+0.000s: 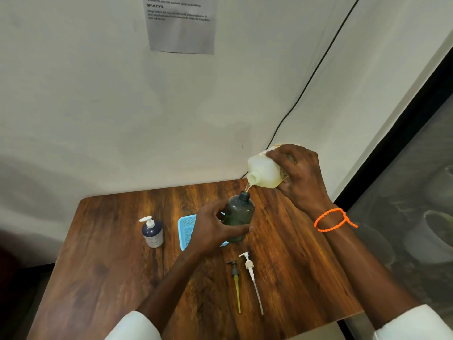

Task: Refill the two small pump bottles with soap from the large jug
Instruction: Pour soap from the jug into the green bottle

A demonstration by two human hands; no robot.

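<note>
My right hand (300, 176) grips the large pale jug (263, 169), tipped on its side with its open spout pointing down-left. A thin stream of soap runs from the spout into the open neck of a dark green bottle (241, 214). My left hand (214, 228) holds that bottle, lifted and tilted, above the table. A second small bottle (152, 233), dark blue with a white pump on it, stands upright at the left. Two loose pump heads lie on the table in front: a dark one with a yellowish tube (235, 278) and a white one (250, 271).
A light blue mesh tray (186, 229) lies on the wooden table (117, 266), partly behind my left hand. The table sits in a corner of white walls. A black cable (306, 87) runs down the wall. A printed sheet (181, 23) hangs above.
</note>
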